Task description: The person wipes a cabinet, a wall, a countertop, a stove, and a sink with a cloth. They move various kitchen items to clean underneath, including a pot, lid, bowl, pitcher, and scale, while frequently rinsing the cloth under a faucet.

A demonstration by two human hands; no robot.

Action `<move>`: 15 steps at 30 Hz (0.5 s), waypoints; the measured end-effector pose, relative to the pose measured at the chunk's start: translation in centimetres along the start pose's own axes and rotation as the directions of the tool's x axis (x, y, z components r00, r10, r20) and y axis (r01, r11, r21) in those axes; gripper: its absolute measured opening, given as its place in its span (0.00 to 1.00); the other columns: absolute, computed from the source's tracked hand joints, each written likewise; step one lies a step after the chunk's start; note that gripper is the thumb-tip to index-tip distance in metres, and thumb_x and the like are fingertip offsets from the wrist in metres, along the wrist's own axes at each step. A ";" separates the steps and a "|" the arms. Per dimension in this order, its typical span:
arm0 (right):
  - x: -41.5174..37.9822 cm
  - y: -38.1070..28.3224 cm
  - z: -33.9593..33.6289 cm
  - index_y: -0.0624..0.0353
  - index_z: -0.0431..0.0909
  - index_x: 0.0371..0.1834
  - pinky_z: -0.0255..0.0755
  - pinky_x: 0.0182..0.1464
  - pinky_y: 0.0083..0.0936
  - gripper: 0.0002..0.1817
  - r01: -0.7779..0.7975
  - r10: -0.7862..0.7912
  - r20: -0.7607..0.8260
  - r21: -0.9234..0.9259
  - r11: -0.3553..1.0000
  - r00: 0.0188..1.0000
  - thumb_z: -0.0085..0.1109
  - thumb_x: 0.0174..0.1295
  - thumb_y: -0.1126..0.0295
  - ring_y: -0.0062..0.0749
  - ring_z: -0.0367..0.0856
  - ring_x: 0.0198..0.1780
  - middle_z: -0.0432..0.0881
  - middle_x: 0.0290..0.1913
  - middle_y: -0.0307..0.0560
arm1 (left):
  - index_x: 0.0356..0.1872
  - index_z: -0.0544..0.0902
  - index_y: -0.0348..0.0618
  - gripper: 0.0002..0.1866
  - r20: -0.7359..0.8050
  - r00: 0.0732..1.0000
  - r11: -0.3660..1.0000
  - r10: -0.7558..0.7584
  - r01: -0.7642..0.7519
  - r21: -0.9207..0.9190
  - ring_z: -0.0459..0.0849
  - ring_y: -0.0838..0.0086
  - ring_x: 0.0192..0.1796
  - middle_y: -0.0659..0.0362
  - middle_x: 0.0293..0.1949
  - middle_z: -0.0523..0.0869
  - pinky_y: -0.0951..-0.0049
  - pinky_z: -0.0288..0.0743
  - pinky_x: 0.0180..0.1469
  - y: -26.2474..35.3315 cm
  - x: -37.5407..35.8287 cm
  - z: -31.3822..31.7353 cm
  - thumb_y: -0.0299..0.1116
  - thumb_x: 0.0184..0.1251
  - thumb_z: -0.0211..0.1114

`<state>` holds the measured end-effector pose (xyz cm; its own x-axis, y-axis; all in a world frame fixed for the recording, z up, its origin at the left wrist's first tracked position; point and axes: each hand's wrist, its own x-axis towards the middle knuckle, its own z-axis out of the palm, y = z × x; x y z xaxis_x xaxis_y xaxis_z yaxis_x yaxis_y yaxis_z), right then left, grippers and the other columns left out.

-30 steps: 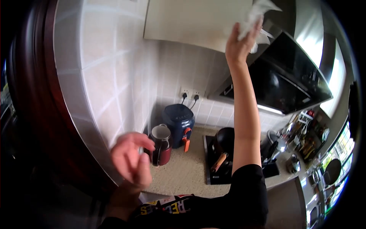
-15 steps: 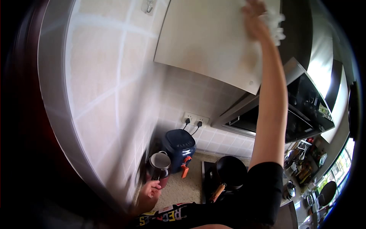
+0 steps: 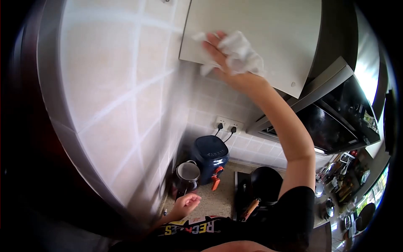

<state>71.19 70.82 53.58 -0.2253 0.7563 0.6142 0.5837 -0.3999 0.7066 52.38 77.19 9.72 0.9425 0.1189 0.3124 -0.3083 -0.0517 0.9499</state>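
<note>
A crumpled white cloth (image 3: 241, 52) is in my right hand (image 3: 228, 69), pressed against the lower part of the pale cabinet door (image 3: 277, 38). Some of the cloth sticks out past the fingers on both sides, and motion blurs it. Low down near my body, my left hand (image 3: 187, 204) has its fingers curled in and nothing shows in them. Just beyond it stands a dark red pot (image 3: 179, 191) with a light inside, close to the tiled wall.
A dark blue air fryer (image 3: 210, 157) with an orange handle stands behind the pot. Two plugs fill wall sockets (image 3: 229, 124). A black pan (image 3: 266, 185) sits on the stove, under a range hood (image 3: 331, 117). Tiled wall (image 3: 105, 84) borders the left.
My right hand has swept the cloth left and down across the cabinet door from its right edge. The view has shifted slightly; my left hand stays low by the pot.
</note>
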 end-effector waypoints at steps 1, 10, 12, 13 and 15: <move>-1.6 1.1 -1.4 0.57 0.59 0.68 0.46 0.71 0.36 0.32 0.003 -0.004 0.156 0.008 1.000 0.988 0.55 0.59 0.67 0.38 0.49 0.73 0.55 0.72 0.47 | 0.41 0.79 0.36 0.08 0.046 0.996 0.995 -0.070 0.073 -0.068 0.80 0.82 0.34 0.61 0.32 0.82 0.82 0.74 0.37 0.5 -0.3 -0.2 0.28 0.64 0.60; 6.5 16.7 -8.1 0.55 0.52 0.71 0.37 0.73 0.45 0.32 -0.858 0.723 -0.467 -0.201 0.473 0.509 0.37 0.66 0.52 0.43 0.45 0.74 0.50 0.73 0.47 | 0.39 0.78 0.34 0.05 -0.112 0.994 0.971 -0.001 -0.025 -0.239 0.76 0.82 0.33 0.61 0.30 0.78 0.82 0.69 0.37 4.5 -2.4 -1.3 0.21 0.66 0.54; 8.9 12.8 -5.2 0.60 0.52 0.70 0.38 0.73 0.44 0.33 -0.719 0.579 -0.443 -0.281 0.636 0.685 0.38 0.66 0.52 0.43 0.48 0.73 0.53 0.72 0.50 | 0.39 0.78 0.34 0.05 -0.126 0.992 0.970 0.020 -0.050 -0.237 0.76 0.81 0.34 0.61 0.30 0.78 0.82 0.69 0.37 5.0 -2.6 -1.4 0.21 0.65 0.55; 9.1 9.4 -3.6 0.60 0.54 0.69 0.40 0.72 0.44 0.32 -0.564 0.430 -0.412 -0.292 0.773 0.803 0.40 0.66 0.53 0.43 0.51 0.72 0.56 0.71 0.51 | 0.39 0.78 0.34 0.05 -0.133 0.991 0.972 0.019 -0.049 -0.229 0.76 0.81 0.34 0.61 0.30 0.78 0.82 0.69 0.37 4.6 -2.7 -1.3 0.21 0.65 0.55; 7.9 3.0 -1.5 0.60 0.57 0.68 0.44 0.72 0.43 0.31 -0.341 0.294 -0.196 -0.279 0.898 0.935 0.43 0.65 0.53 0.43 0.53 0.71 0.59 0.70 0.52 | 0.38 0.79 0.34 0.05 -0.133 0.991 0.976 0.006 -0.035 -0.215 0.77 0.82 0.34 0.60 0.31 0.79 0.82 0.71 0.38 3.7 -3.2 -0.8 0.20 0.64 0.55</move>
<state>69.97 74.78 61.06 -0.1923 0.4883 0.8512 0.3834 -0.7611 0.5232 48.10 77.45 12.21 0.9151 0.2490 0.3170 -0.3615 0.1587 0.9188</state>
